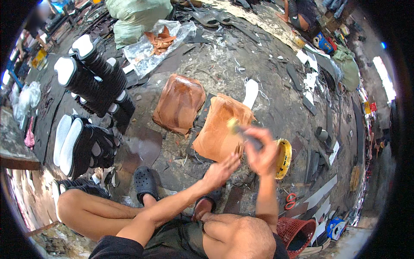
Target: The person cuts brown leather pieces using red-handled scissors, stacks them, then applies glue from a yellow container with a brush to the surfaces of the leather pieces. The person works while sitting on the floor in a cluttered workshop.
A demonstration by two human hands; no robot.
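My right hand (262, 151) is closed round the dark handle of a brush (233, 126). Its yellowish head is over a stack of tan leather pieces (220, 125) on the floor; motion blur hides whether it touches them. At the stack's near right corner lies my left hand (222, 172), fingers stretched out against the edges of the pieces. Just right of my right hand stands a round yellow container (283, 159), partly covered by that hand. A second stack of darker, shiny brown leather pieces (180, 103) sits to the left of the first.
Tall stacks of black and white shoe soles (101, 82) stand at left, more soles (82, 144) nearer. Orange-handled scissors (290, 201) and a red basket (296, 235) are at right. Farther off lies a plastic sheet with leather scraps (160, 41). A person (299, 15) sits far right.
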